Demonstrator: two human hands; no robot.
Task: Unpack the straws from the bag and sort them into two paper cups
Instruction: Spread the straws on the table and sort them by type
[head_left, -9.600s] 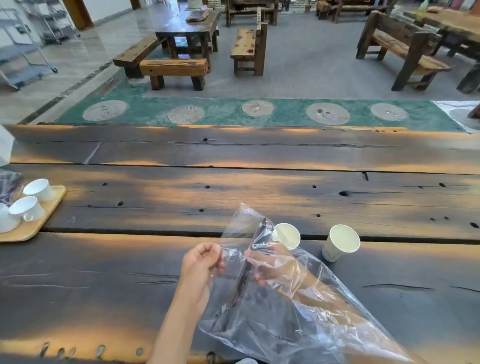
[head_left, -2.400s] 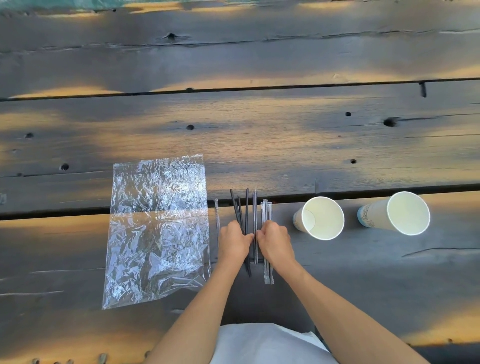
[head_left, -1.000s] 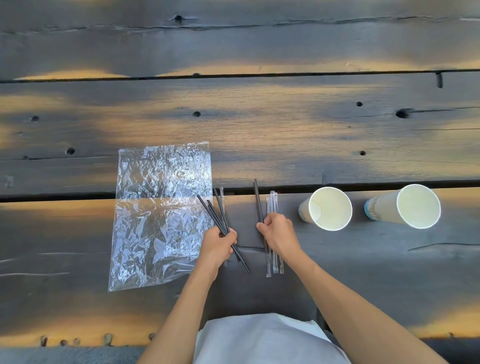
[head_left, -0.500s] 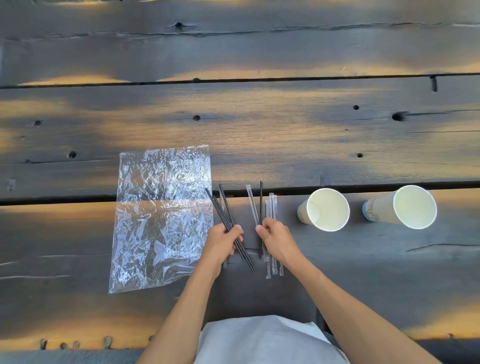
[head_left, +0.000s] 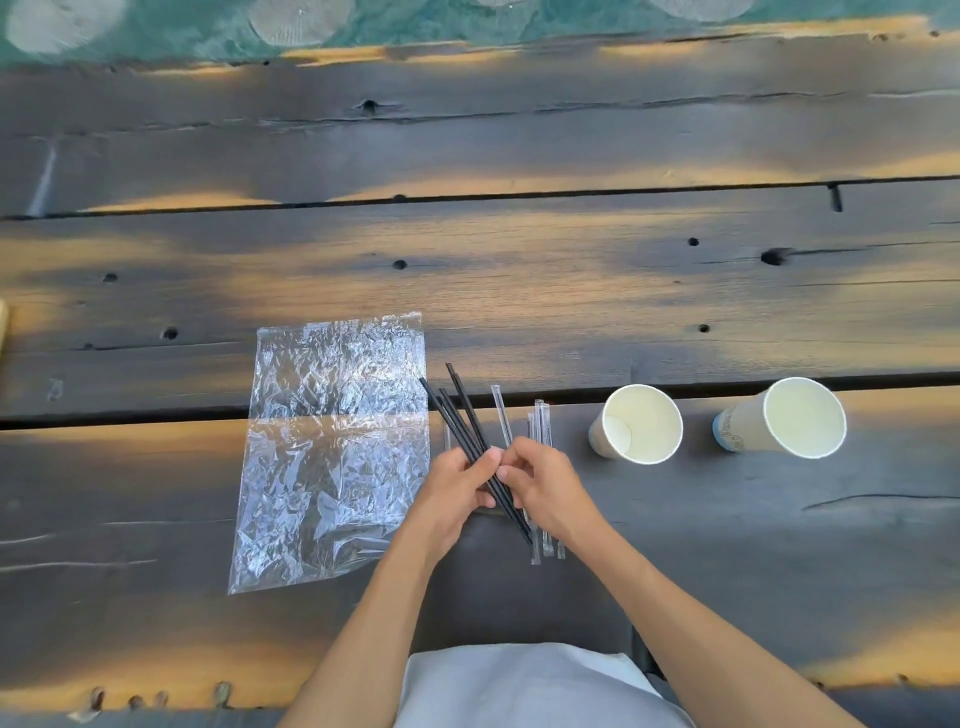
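My left hand (head_left: 454, 488) grips a small bundle of black straws (head_left: 457, 410) that fan up and to the left. My right hand (head_left: 540, 480) is closed around the same bundle from the right, its fingertips meeting the left hand's. Several clear wrapped straws (head_left: 540, 421) lie on the dark wooden table (head_left: 519, 291) just beyond and under my right hand; one leans left of the rest. The empty clear plastic bag (head_left: 332, 447) lies flat to the left. Two empty paper cups stand to the right, the near cup (head_left: 641, 423) and the far cup (head_left: 789, 418).
The table is made of wide planks with dark gaps (head_left: 156, 415) and knot holes. A green floor mat (head_left: 208, 26) shows past the far edge. A white garment (head_left: 530, 686) at my waist fills the bottom centre.
Both hands have come together on the black straws, which now sit in one bundle. The clear straws stay on the table. The camera has tilted up a little.
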